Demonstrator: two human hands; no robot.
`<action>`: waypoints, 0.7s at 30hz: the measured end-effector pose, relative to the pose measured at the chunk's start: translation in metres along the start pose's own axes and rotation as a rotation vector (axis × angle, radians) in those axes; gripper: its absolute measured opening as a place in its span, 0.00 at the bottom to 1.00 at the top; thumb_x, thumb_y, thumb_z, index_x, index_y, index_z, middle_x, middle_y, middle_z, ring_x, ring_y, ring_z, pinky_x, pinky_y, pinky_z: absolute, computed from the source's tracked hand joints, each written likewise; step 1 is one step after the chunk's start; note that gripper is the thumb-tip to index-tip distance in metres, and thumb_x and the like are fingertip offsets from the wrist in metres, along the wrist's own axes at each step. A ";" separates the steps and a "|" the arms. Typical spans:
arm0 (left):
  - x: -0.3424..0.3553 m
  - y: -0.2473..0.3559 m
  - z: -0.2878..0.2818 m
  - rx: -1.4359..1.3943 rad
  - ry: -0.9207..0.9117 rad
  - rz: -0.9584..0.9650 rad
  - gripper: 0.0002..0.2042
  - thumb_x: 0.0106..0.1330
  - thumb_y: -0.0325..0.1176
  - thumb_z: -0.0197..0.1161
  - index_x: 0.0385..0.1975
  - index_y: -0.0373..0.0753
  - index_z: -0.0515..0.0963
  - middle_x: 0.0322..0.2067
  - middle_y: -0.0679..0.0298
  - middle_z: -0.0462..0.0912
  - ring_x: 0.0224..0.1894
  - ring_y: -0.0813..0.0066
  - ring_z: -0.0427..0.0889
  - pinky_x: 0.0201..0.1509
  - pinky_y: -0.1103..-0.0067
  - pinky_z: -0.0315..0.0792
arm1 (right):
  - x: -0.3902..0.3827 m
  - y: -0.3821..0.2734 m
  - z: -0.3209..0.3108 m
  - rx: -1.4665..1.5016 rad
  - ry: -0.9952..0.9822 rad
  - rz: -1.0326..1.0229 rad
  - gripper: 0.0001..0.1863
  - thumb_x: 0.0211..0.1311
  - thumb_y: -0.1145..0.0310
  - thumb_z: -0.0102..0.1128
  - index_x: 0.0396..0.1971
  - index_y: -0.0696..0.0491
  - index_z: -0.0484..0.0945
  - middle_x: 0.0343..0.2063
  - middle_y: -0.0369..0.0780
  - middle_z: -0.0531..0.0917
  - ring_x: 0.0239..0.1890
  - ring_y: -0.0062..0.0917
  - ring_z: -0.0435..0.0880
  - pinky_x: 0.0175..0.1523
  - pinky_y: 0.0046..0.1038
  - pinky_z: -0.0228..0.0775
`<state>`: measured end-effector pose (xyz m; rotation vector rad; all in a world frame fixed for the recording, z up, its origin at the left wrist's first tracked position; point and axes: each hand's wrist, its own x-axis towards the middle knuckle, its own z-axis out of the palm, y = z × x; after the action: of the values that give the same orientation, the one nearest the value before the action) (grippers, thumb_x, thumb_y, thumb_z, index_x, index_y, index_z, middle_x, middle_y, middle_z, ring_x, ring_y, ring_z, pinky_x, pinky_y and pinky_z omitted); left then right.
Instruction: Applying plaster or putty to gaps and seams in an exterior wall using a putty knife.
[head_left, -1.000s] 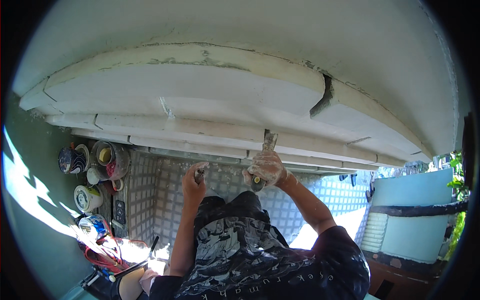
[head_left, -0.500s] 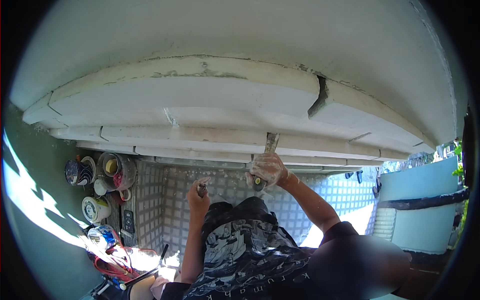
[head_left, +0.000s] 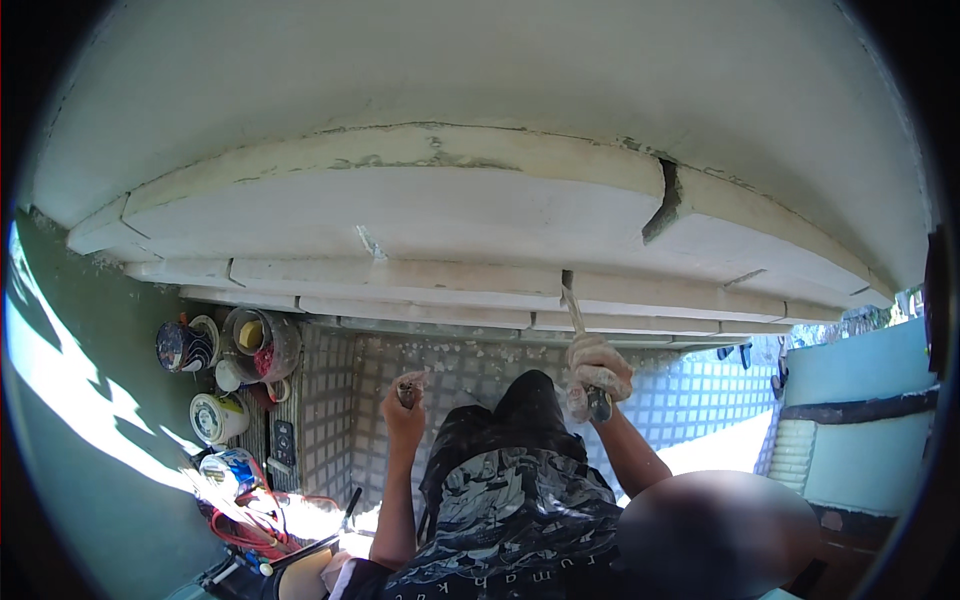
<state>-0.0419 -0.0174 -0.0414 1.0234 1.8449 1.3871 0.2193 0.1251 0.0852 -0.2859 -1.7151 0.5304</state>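
Note:
My right hand (head_left: 605, 372), coated in white dust or paste, is closed around the handle of a putty knife (head_left: 573, 312). The narrow blade points up to a dark gap (head_left: 567, 279) in the front edge of the second white ledge (head_left: 420, 273), and its tip is at or just under that gap. Lower and to the left, my left hand (head_left: 404, 402) is closed around a tool with a dark handle end (head_left: 407, 394); the rest of it is hidden. White smears show on its fingers. On the topmost ledge (head_left: 480, 160), a wider open joint (head_left: 665, 203) shows at the right.
Along the left wall stand a bucket with a yellow sponge (head_left: 249, 334), a patterned tin (head_left: 175, 345), and a white tub (head_left: 213, 418). A red hose (head_left: 245, 525) coils below them. Pale crumbs lie on the tiled floor (head_left: 455, 357).
My right hand has moved right and down, and the putty knife's blade now shows narrow, turned edge-on. My left hand still grips its tool. The whole view has shifted slightly.

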 end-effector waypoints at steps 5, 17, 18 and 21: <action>0.007 0.009 0.004 -0.016 -0.038 0.014 0.12 0.63 0.15 0.54 0.43 0.32 0.78 0.39 0.59 0.85 0.42 0.76 0.83 0.47 0.81 0.74 | -0.013 0.015 0.006 -0.036 0.390 0.125 0.13 0.61 0.61 0.62 0.25 0.56 0.76 0.30 0.41 0.73 0.31 0.33 0.78 0.33 0.32 0.72; -0.025 0.033 0.031 -0.087 -0.034 -0.100 0.14 0.62 0.13 0.50 0.44 0.30 0.76 0.40 0.59 0.84 0.43 0.73 0.83 0.48 0.79 0.75 | -0.034 -0.022 -0.027 -0.121 0.327 0.710 0.19 0.67 0.60 0.53 0.45 0.61 0.81 0.49 0.50 0.81 0.54 0.35 0.79 0.58 0.33 0.70; -0.025 0.031 0.031 -0.083 -0.035 -0.099 0.14 0.62 0.13 0.50 0.44 0.30 0.76 0.40 0.59 0.84 0.43 0.73 0.83 0.48 0.79 0.75 | -0.035 -0.022 -0.031 -0.158 0.219 0.700 0.20 0.67 0.61 0.52 0.48 0.62 0.80 0.49 0.49 0.82 0.55 0.33 0.79 0.58 0.31 0.70; -0.022 0.026 0.032 -0.190 -0.004 -0.098 0.12 0.64 0.14 0.51 0.44 0.31 0.77 0.41 0.59 0.84 0.43 0.73 0.83 0.48 0.80 0.75 | -0.051 -0.021 -0.036 -0.031 0.237 0.766 0.19 0.68 0.60 0.54 0.47 0.61 0.78 0.52 0.51 0.80 0.53 0.36 0.80 0.54 0.33 0.73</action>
<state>0.0020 -0.0167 -0.0243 0.8288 1.6990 1.4684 0.2670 0.0900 0.0567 -1.0061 -1.3446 0.9780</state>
